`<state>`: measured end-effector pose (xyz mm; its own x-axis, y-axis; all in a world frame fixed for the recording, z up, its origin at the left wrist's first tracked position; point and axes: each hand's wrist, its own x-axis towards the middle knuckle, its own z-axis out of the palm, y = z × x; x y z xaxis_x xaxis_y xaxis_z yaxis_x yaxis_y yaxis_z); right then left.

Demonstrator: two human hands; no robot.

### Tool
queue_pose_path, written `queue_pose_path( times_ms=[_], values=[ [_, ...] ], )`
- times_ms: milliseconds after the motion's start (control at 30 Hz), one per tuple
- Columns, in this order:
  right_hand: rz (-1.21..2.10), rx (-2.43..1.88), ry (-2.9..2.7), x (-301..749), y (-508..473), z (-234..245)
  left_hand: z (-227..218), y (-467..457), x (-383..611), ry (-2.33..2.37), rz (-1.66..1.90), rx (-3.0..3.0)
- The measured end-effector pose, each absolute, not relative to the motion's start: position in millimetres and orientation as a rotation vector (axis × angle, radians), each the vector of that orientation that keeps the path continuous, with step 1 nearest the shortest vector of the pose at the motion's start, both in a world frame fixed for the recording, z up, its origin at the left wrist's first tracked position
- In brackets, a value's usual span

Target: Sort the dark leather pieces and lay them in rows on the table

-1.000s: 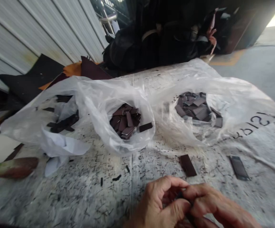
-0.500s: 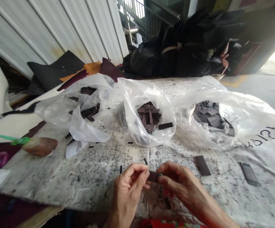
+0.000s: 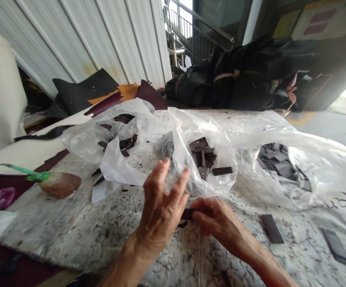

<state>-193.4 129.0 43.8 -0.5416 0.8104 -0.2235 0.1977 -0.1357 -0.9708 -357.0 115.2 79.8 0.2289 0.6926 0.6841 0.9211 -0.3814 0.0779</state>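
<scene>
- My left hand (image 3: 161, 203) is open, its fingers spread and pointing up the frame; they hold nothing, and they stand just beside the piece my other hand has.
- My right hand (image 3: 220, 225) is closed, its curled fingers (image 3: 208, 211) pinching a dark leather strip (image 3: 187, 214). The strip sticks out from them toward my left palm, touching nothing else that I can see; my thumb is hidden.
- A small dark scrap (image 3: 182, 225) lies on the speckled woven sack (image 3: 71, 229) just below that strip.
- Straight ahead, the middle plastic bag (image 3: 184, 151) holds a heap of dark pieces (image 3: 202, 153), with one loose strip (image 3: 222, 171) on its lip.
- To the right, another plastic bag (image 3: 319, 167) holds a greyer heap (image 3: 276, 163); two more strips (image 3: 272, 228) (image 3: 336, 246) lie apart on the sack at lower right.
- To the left, a third plastic bag (image 3: 83, 139) holds a few scattered dark scraps (image 3: 125, 144).
- How much is done or left, I cannot judge: pieces remain in all three bags.
- At the upper left, leather offcuts (image 3: 101, 89) lean against a corrugated white wall (image 3: 71, 36).
</scene>
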Motion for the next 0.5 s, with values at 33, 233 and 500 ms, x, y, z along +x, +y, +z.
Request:
queue_pose_path(
  times_ms=[33,233,500],
  values=[
    [1.73,-1.102,-1.673,-194,129,45,86,124,-353,-1.392,-0.826,-2.201],
    [1.7,-1.166,-1.661,-193,138,48,128,180,-355,-1.255,-0.688,-2.411],
    [1.581,-1.242,-1.747,-194,158,58,205,244,-410,-1.536,-1.236,-1.916]
  ],
)
